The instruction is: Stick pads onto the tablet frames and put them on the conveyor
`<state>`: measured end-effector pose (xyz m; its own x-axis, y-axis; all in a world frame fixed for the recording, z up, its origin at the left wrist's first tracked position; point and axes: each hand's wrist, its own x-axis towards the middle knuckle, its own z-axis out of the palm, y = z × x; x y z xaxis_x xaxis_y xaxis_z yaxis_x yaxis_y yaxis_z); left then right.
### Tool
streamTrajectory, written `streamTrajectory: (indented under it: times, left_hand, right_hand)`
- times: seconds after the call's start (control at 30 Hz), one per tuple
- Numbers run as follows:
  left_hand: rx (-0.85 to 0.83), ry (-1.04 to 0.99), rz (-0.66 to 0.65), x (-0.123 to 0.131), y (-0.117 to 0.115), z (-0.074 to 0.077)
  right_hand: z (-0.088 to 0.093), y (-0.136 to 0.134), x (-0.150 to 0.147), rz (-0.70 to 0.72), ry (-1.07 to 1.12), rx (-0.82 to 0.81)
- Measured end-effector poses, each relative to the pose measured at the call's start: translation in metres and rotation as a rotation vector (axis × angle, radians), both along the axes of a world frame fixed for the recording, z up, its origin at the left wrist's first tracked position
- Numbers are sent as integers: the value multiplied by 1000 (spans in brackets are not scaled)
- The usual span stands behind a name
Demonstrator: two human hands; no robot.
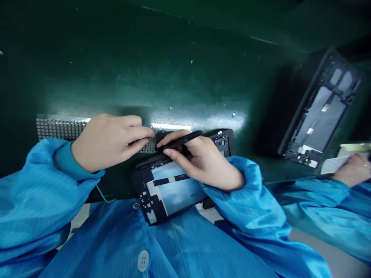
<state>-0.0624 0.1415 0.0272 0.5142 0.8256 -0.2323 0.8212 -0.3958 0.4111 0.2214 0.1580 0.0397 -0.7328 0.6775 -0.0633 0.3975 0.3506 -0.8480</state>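
Blue sleeves [246, 197] frame our work on an uncovered tablet [179, 200], which lies across the near edge of the dark green counter [130, 85], over our lap, its circuit parts [147, 200] exposed. Taking the tablet as the clock's centre, a sheet of small grey pads [58, 129] lies at ten o'clock. Our left hand [107, 143] bends over that sheet, thumb and index finger nearly meeting at its right end; we cannot tell whether they pinch a pad. Our right hand [201, 158] pinches a black pen-shaped tool [185, 140] between thumb and index finger above the tablet, its left end towards eight o'clock. We judge the step in hand to be picking at the pads; the next move calls for a fine fingertip grip, with the tool clear of the circuit parts. At two o'clock sits a second uncovered tablet [321, 112]; at three, a co-worker's hand [353, 170].
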Motion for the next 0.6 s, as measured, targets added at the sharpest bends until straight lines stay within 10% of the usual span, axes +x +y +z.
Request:
streamTrajectory:
  times: [0.17,0.33,0.6]
  left_hand:
    - [11,28,-14,2,0,1]
    - [86,-44,12,-7,2,-4]
    - [107,-58,117,24,-39,21]
  right_hand:
    - [-1,8,-2,-32,62,-144]
    - [2,-5,26,-354,400,-424]
    - [-1,-135,106,-953,276,72]
